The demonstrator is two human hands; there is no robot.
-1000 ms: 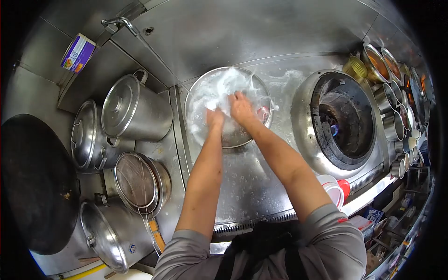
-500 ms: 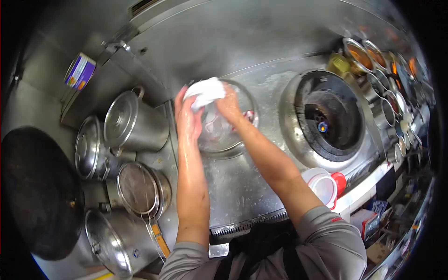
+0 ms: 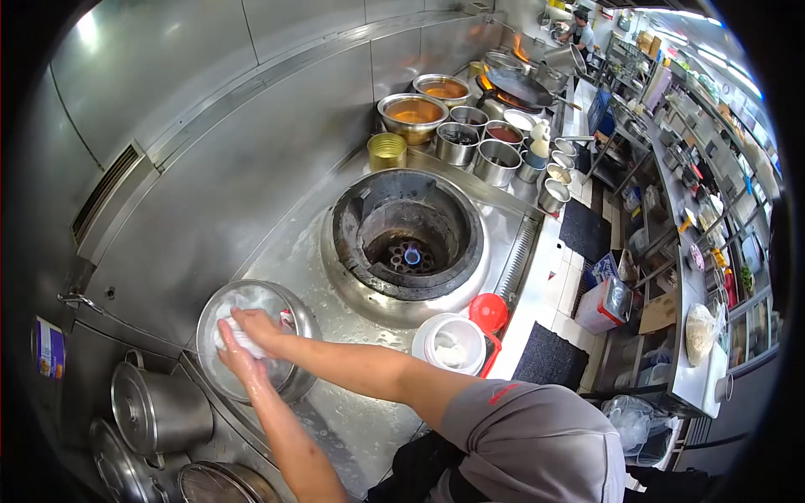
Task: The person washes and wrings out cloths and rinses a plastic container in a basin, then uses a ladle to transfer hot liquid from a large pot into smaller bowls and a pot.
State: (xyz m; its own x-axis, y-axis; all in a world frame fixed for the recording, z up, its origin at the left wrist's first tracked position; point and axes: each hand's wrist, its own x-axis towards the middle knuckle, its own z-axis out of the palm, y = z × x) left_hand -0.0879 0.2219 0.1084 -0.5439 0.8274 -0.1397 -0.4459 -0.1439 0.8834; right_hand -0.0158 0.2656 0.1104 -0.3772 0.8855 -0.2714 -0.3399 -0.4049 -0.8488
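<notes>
Steel basin (image 3: 298, 384): head view shows us foamy water inside.
White tub (image 3: 471, 337): something white in it.
Cloth (image 3: 242, 341): white, over the basin, bunched between our left hand (image 3: 241, 364) and right hand (image 3: 258, 327), both closed around it.

the view has swung right to a distant person (image 3: 580, 35), and the white cloth (image 3: 243, 339) has moved inward over the bowl (image 3: 305, 318).

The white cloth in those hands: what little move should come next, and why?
Maybe squeeze the white cloth: the left hand and right hand both hold it bunched over the metal bowl, so any drips would likely land inside.
</notes>
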